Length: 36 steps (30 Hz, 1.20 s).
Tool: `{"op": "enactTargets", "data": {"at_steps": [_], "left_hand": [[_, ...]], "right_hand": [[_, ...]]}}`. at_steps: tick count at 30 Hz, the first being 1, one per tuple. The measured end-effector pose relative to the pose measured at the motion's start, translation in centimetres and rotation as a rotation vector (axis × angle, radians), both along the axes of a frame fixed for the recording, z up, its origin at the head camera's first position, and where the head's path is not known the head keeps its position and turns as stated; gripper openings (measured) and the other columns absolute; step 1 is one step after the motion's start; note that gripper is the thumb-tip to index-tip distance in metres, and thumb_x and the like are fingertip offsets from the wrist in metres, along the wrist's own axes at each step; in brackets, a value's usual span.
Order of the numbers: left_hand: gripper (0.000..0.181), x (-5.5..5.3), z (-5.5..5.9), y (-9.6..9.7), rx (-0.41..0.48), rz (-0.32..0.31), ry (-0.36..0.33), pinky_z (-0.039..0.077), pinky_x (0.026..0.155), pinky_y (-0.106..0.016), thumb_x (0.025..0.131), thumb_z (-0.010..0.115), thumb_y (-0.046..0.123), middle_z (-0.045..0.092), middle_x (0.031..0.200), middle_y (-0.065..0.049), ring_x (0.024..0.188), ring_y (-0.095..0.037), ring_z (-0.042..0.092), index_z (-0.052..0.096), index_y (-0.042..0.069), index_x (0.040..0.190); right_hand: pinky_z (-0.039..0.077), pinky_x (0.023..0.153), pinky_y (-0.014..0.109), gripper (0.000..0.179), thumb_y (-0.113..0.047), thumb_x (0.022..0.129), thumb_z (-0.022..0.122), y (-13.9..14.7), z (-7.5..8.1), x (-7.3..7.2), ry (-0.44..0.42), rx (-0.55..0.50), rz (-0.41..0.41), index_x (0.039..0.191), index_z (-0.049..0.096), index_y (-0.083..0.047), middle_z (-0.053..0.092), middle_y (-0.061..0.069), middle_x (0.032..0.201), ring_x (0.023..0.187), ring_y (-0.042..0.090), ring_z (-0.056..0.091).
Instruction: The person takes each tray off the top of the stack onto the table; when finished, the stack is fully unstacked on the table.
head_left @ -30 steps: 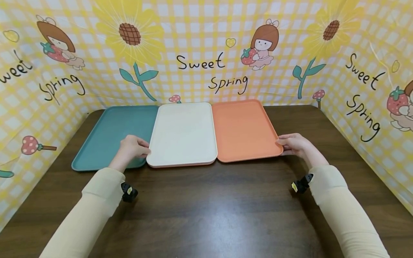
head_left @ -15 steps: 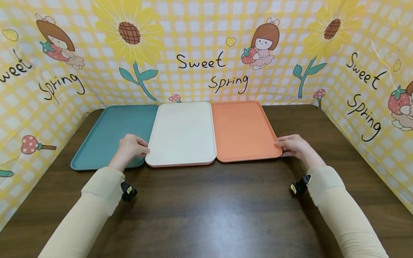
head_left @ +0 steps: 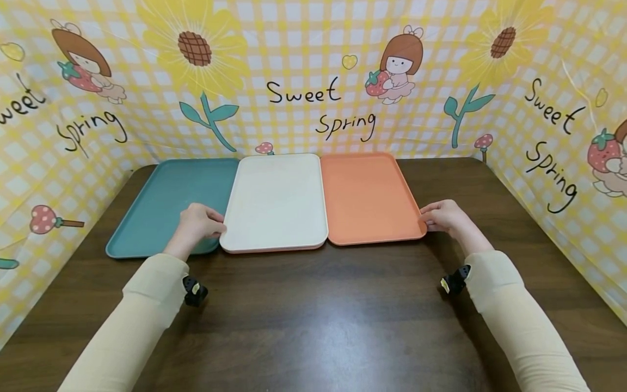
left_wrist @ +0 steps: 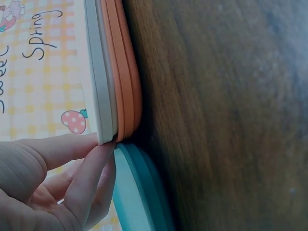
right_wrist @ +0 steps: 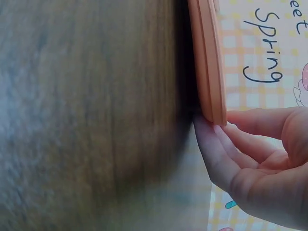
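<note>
Three trays lie side by side in the head view: a teal tray (head_left: 168, 201) on the left, a white tray (head_left: 276, 201) in the middle, an orange tray (head_left: 369, 198) on the right. My left hand (head_left: 197, 224) pinches the white tray's left edge near its front corner. In the left wrist view, the thumb is on top and fingertips are underneath; an orange rim (left_wrist: 126, 91) shows directly below the white one. My right hand (head_left: 447, 216) pinches the orange tray's right edge near the front corner. The right wrist view shows the thumb above its rim (right_wrist: 209, 67), fingers at its underside.
The trays stand at the back of a dark wooden table (head_left: 313, 310). A yellow checked cloth (head_left: 294, 65) with printed flowers and figures rises behind the table and along both sides. A small black camera is strapped at each sleeve cuff.
The orange tray's front right corner has come down slightly, with the right hand's fingers less far beneath it. My left hand keeps its hold on the white tray.
</note>
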<state>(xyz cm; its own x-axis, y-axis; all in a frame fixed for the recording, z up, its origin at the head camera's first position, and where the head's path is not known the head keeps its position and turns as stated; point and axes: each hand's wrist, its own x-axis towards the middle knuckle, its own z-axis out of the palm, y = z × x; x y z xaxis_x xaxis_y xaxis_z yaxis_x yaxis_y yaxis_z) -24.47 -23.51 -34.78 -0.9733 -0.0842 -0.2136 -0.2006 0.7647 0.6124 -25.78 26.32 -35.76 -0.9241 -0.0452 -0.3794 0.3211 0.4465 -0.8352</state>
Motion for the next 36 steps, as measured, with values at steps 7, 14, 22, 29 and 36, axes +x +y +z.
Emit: {"op": "enactTargets", "data": {"at_steps": [7, 14, 22, 29, 36], "left_hand": [[0.03, 0.3, 0.2, 0.1, -0.013, -0.002, 0.013, 0.055, 0.063, -0.028, 0.079, 0.068, 0.008, 0.072, 0.087, -0.017, 0.056, -0.004, 0.061, 0.067, -0.008, 0.105], [0.031, 0.3, 0.0, 0.0, -0.015, 0.013, -0.012, 0.053, 0.063, -0.026, 0.08, 0.069, 0.009, 0.07, 0.098, -0.02, 0.062, -0.007, 0.063, 0.067, -0.007, 0.106], [0.03, 0.2, 0.1, 0.2, -0.014, 0.032, 0.0, 0.052, 0.06, -0.024, 0.08, 0.069, 0.009, 0.071, 0.09, -0.017, 0.058, -0.006, 0.061, 0.067, -0.006, 0.105], [0.03, 0.2, 0.1, 0.3, -0.011, 0.041, -0.009, 0.054, 0.063, -0.028, 0.08, 0.068, 0.009, 0.07, 0.089, -0.016, 0.06, -0.007, 0.061, 0.067, -0.006, 0.106], [0.03, 0.2, 0.1, 0.2, -0.011, 0.03, 0.006, 0.052, 0.061, -0.026, 0.08, 0.067, 0.008, 0.069, 0.097, -0.02, 0.06, -0.007, 0.06, 0.067, -0.006, 0.106]], "right_hand": [[0.054, 0.067, 0.016, 0.045, -0.003, 0.091, 0.053, -0.1, -0.2, 0.2, 0.008, 0.025, 0.013, 0.128, 0.042, 0.019, 0.058, -0.003, 0.08, 0.069, 0.002, 0.055], [0.054, 0.068, 0.016, 0.046, -0.004, 0.091, 0.053, -0.1, -0.3, 0.3, 0.017, 0.024, 0.037, 0.129, 0.04, 0.02, 0.059, -0.001, 0.084, 0.07, 0.001, 0.056], [0.056, 0.074, 0.022, 0.046, -0.005, 0.091, 0.053, 0.1, 0.0, 0.4, 0.04, 0.103, 0.098, 0.128, 0.04, 0.021, 0.061, 0.014, 0.1, 0.072, 0.003, 0.058], [0.056, 0.081, 0.036, 0.048, -0.007, 0.091, 0.053, -0.7, 0.5, 0.8, 0.103, 0.262, 0.154, 0.127, 0.04, 0.021, 0.05, 0.035, 0.12, 0.088, 0.019, 0.062], [0.057, 0.08, 0.038, 0.047, -0.008, 0.091, 0.052, -1.5, 1.1, 1.1, 0.138, 0.337, 0.171, 0.126, 0.041, 0.021, 0.048, 0.037, 0.12, 0.095, 0.031, 0.06]]}}
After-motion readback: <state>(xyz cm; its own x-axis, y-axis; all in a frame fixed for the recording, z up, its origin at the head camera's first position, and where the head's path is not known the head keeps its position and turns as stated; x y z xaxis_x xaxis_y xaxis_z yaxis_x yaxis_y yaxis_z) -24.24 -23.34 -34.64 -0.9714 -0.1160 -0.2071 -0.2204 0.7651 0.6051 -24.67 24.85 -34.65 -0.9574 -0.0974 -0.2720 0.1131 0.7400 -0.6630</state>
